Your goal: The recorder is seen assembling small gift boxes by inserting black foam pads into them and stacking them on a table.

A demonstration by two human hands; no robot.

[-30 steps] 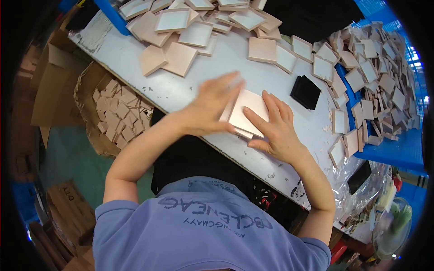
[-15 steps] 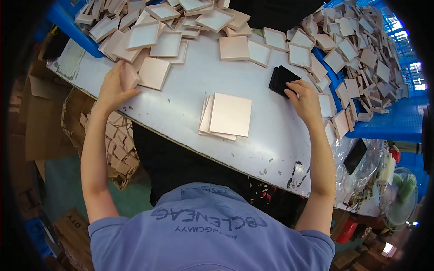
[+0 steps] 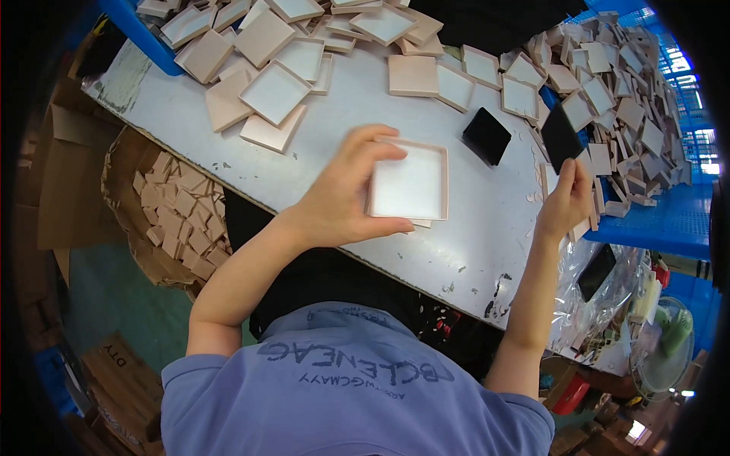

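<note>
Sitting near the middle of the white table (image 3: 342, 114) is a shallow pink tray (image 3: 411, 190), open side up with its white inside showing (a pale edge peeks out underneath, so I reckon it's on top of other boxes). The left hand (image 3: 346, 199) is clamped on it, fingers over the far left corner, thumb along the near edge. Well off to the side, the right hand (image 3: 566, 209) has thumb and fingers pinched together on the end of a thin black square (image 3: 561, 140), held up in the air.

What's new: half a second back the left hand was out at the loose boxes and the right was on the black block (image 3: 487, 137). Now it's a tray in one and a black piece in the other, so I'd call the fetching done, though the two are well apart.

Farther out, pink boxes (image 3: 228, 102) pile up at the far left, more fill a blue crate (image 3: 654, 235) on the right, and small pink pieces sit in a cardboard box (image 3: 125, 216) below.

Writing-wise, dark lettering runs upside down across the blue shirt (image 3: 342, 410), and a brown carton (image 3: 114, 395) has a few printed letters. No label I can spot on the tray.
</note>
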